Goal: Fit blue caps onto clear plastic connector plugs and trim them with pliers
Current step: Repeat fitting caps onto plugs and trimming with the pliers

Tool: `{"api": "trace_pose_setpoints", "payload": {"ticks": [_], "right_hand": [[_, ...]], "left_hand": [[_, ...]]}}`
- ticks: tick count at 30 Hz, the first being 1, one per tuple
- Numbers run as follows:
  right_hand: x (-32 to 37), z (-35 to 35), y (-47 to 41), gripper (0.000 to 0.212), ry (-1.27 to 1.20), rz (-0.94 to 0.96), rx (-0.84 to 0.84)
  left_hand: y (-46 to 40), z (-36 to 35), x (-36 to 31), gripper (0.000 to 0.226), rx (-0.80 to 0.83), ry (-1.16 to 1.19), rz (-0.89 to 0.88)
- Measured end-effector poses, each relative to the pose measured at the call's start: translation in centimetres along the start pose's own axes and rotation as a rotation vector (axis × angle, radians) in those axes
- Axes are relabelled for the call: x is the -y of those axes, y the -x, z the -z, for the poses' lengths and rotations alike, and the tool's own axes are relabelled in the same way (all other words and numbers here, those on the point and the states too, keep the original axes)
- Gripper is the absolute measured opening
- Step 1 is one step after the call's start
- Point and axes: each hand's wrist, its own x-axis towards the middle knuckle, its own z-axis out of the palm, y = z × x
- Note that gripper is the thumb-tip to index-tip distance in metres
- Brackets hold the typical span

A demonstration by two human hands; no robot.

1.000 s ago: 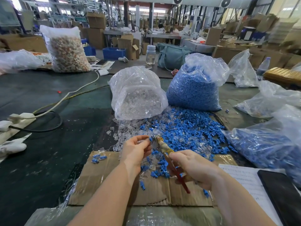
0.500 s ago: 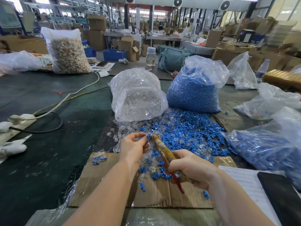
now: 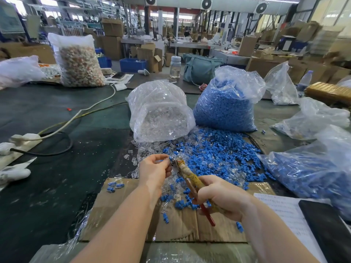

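My left hand [image 3: 154, 168] pinches a small capped plug [image 3: 170, 159], blue on clear, at the jaws of the pliers [image 3: 187, 173]. My right hand [image 3: 221, 197] grips the pliers' tape-wrapped and red handles, jaws pointing up-left toward the plug. Behind my hands lies a heap of loose blue caps [image 3: 218, 154] mixed with clear plugs [image 3: 150, 149]. A clear bag of plugs [image 3: 161, 114] and a bag of blue caps [image 3: 224, 105] stand behind the heap. Several capped pieces [image 3: 115, 186] lie on the cardboard sheet [image 3: 117, 211].
A bag of blue parts [image 3: 311, 168] lies at the right, with paper [image 3: 290, 211] and a black phone [image 3: 330, 230] near my right forearm. Cables and a power strip [image 3: 24, 138] lie at the left. A bag of mixed parts [image 3: 79, 63] stands far left.
Both hands rose slightly toward the heap. The pliers' jaws moved closer to the plug pinched in my left fingers.
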Motion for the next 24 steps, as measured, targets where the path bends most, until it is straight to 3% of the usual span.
{"api": "trace_pose_setpoints", "payload": {"ticks": [4, 11, 24], "right_hand": [[-0.1, 0.0, -0.2, 0.035, 0.021, -0.017, -0.031], [-0.5, -0.7, -0.6, 0.026, -0.04, 0.006, -0.163], [-1.4, -0.3, -0.4, 0.044, -0.116, -0.02, -0.003]], "left_hand": [[0.0, 0.1, -0.1, 0.011, 0.004, 0.001, 0.007], [0.0, 0.1, 0.2, 0.011, 0.031, 0.009, 0.011], [0.1, 0.4, 0.5, 0.011, 0.052, 0.042, 0.063]]}}
